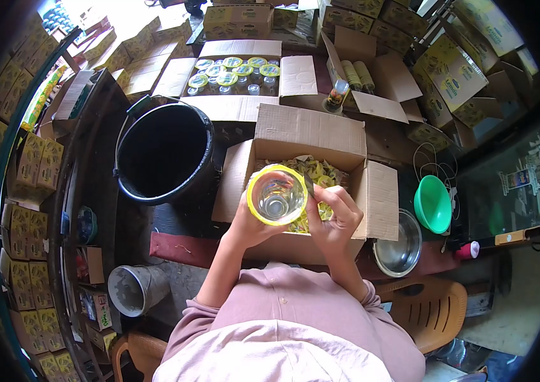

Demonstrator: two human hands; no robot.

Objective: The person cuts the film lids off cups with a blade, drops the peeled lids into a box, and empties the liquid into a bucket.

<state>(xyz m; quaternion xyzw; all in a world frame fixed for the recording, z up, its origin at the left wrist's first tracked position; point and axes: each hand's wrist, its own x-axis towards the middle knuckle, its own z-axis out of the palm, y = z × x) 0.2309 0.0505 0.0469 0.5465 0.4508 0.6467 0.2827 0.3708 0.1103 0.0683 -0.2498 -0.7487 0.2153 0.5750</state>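
My left hand (pixel 249 221) is wrapped around a clear cup (pixel 276 197) with a bright yellow rim, its round mouth facing up toward me. I can see down through the cup to its bottom. My right hand (pixel 335 219) is closed in a pinch at the right side of the rim. A small dark flat piece (pixel 310 184) shows by its thumb and fingertips; what it is, I cannot make out. Below both hands stands an open cardboard box (pixel 311 130), holding many crumpled yellow pieces (pixel 321 170).
A black bucket (pixel 131 118) stands left of the box. Behind, an open carton (pixel 238 48) holds several yellow-topped cups (pixel 227 78). A steel bowl (pixel 414 245) and green basin (pixel 433 204) are at right. A grey bucket (pixel 136 290) sits low left; a chair (pixel 432 309) is right.
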